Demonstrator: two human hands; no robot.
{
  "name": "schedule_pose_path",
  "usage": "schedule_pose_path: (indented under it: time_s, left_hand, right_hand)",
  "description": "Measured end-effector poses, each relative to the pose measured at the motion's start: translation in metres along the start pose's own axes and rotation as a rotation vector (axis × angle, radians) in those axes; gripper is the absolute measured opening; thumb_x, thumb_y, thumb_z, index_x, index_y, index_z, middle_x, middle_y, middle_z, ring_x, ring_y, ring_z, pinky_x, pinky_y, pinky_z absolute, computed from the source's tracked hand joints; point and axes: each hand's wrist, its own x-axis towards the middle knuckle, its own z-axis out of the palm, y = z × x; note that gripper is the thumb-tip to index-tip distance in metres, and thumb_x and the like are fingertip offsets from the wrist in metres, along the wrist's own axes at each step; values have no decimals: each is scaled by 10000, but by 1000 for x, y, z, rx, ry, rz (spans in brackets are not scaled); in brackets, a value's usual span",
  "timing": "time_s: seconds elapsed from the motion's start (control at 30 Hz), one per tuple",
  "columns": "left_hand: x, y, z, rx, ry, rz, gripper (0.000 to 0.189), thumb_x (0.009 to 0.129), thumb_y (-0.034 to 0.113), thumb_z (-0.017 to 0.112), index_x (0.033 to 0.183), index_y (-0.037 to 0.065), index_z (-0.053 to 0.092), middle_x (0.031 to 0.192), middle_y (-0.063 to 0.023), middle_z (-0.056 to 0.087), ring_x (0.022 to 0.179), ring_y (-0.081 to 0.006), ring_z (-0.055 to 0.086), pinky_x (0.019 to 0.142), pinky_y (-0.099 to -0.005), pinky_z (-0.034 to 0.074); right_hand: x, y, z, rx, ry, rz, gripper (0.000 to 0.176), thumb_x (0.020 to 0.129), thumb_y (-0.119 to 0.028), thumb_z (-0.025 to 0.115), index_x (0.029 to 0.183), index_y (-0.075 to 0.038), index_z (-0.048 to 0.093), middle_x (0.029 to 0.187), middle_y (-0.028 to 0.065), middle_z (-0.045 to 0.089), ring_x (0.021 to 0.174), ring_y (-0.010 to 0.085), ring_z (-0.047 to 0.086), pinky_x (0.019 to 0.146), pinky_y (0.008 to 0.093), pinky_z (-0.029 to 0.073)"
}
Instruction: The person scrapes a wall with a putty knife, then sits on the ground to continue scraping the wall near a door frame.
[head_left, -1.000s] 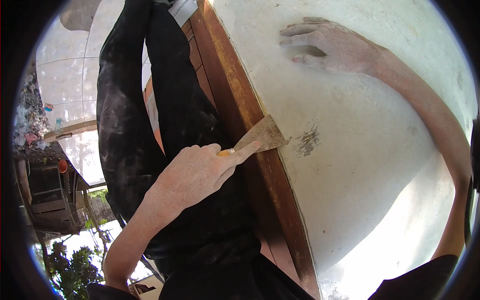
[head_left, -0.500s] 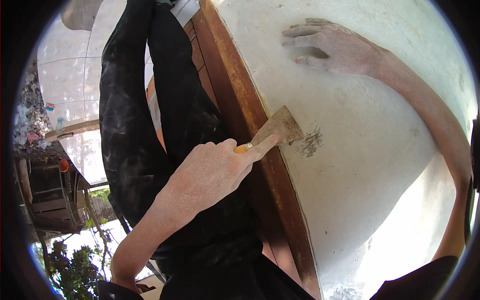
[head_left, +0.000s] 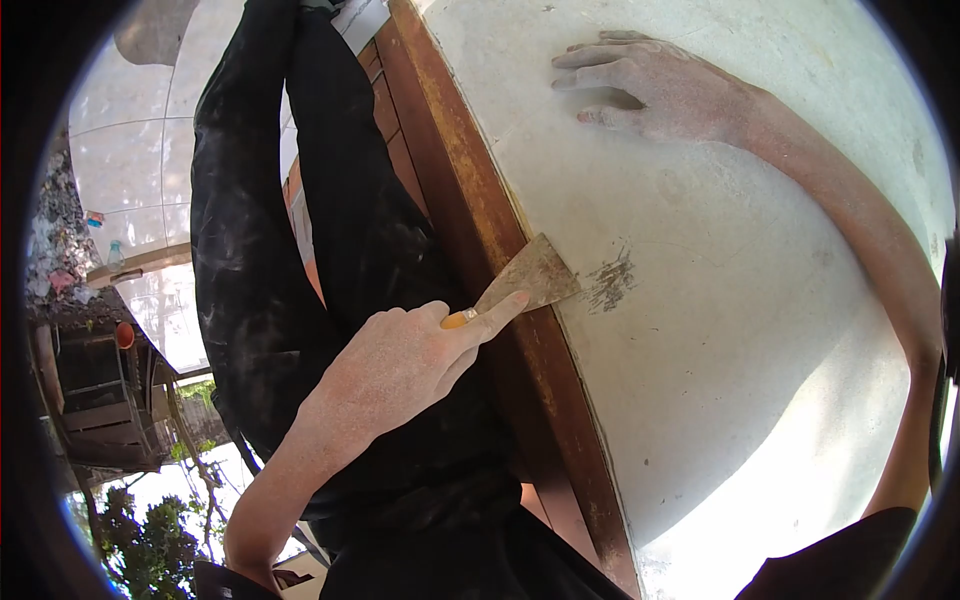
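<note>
"Left hand (head_left: 385,365) first: what's it up to?"

"Gripping the scraper (head_left: 535,274)! Fingers closed round the yellow handle (head_left: 458,319), index finger laid along the blade, which crosses the brown edge (head_left: 548,360). Its front corner sits just beside a dark scuff (head_left: 608,282)."

"And the right hand (head_left: 670,95)?"

"Palm down on the pale surface (head_left: 690,350), well apart from the scraper, fingers loosely spread, thumb set off from them."

"Room to move?"

"Plenty! A wide stretch of surface runs between the scuff and the right hand, and on toward the right forearm. Tighter beyond the left hand: black trousers (head_left: 350,170) fill the view right behind it."

"What can't we see?"

"Most of the handle, tucked in the left hand. Both palms are hidden too. Does the blade touch the surface? Can't tell! And glare (head_left: 800,450) washes out the surface beside the right forearm."
</note>
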Motion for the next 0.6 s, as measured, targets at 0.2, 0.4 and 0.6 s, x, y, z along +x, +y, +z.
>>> schedule_pose_path:
  time_s: [0.2,0.4,0.6]
  left_hand:
    - [-2,-3,-6,39,-70,-42,283,918,177,612,1198,163,649,662,-108,510,537,-238,556,540,-357,487]
    - [-7,-3,-4,165,-88,60,558,971,226,556,1493,279,365,643,-93,527,493,-179,546,477,-284,495]
    - [0,-5,-7,85,-85,3,456,927,166,597,1364,281,542,656,-98,503,537,-231,544,547,-353,492]
  right_hand:
    - [-1,-3,1,-8,-7,43,451,921,-430,592,1318,-217,589,1443,-20,496,1386,255,382,1185,433,294]
    - [2,0,5,-1,-8,40,450,922,-431,591,1317,-215,590,1441,-20,497,1388,253,379,1187,437,287]
    - [3,-1,3,5,-15,19,453,920,-429,597,1314,-207,591,1447,-23,491,1386,254,381,1184,436,294]
